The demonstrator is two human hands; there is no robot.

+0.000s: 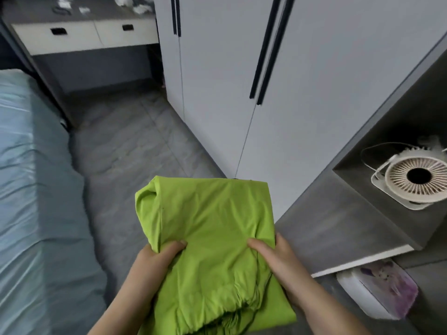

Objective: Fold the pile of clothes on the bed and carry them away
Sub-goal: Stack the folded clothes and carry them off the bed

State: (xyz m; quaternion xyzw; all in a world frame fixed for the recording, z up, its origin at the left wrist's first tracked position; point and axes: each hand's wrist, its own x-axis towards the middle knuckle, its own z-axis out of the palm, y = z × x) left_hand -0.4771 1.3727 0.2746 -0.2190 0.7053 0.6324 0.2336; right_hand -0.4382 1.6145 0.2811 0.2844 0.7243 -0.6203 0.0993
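The left hand (154,259) and right hand (278,257) grip a folded green garment (210,226), fingers (261,247) curled round its near edge, thumbs on top. It is held above the floor (135,153), just before the wardrobe (314,93), whose doors are closed. Right of the wardrobe, a shelf (338,213) bears a fan (416,180), with a box (377,291) beneath. Left of the wardrobe lies the bed (31,189), and farther off, just beside it, a bench (82,37).

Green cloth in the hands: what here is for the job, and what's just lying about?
For the job: green cloth, left hand and right hand gripping it, bed.
Just lying about: small fan on the shelf, white box below it, wardrobe, desk.
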